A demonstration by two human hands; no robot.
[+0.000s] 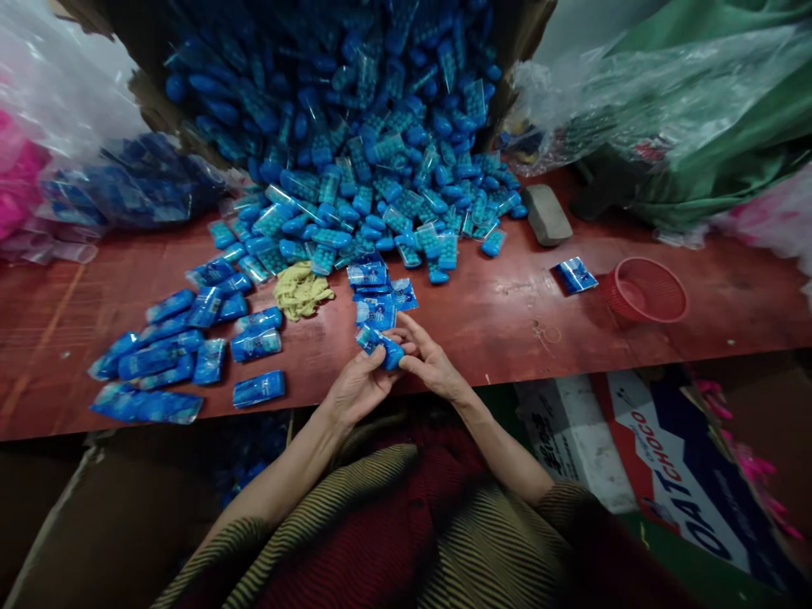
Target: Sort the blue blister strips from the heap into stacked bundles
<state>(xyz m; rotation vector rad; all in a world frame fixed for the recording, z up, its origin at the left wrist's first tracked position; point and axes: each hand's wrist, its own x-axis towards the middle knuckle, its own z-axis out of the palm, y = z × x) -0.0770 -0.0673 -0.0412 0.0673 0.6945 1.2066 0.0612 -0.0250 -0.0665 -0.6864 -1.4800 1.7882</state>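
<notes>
Between my two hands, at the table's near edge, is a small blue container (pixel 392 355) with a printed blue wrapper (pixel 368 338) at its upper end. My left hand (pixel 360 382) grips it from the left, thumb on top. From the right, my right hand (pixel 432 362) holds its other end with thumb and fingers. Just beyond my hands lies a loose stack of flat printed blue wrappers (pixel 375 296). To the left, several wrapped blue packs (pixel 165 351) lie in a group, with one pack (pixel 259 389) nearest the edge.
A large heap of clear-and-blue bead-filled containers (pixel 381 186) spills from a cardboard box onto the red table (pixel 457 330). A crumpled yellow cloth (pixel 302 290) lies left of the wrappers. At right are a grey block (pixel 546 216), a blue packet (pixel 576 276) and a red basket (pixel 650 292).
</notes>
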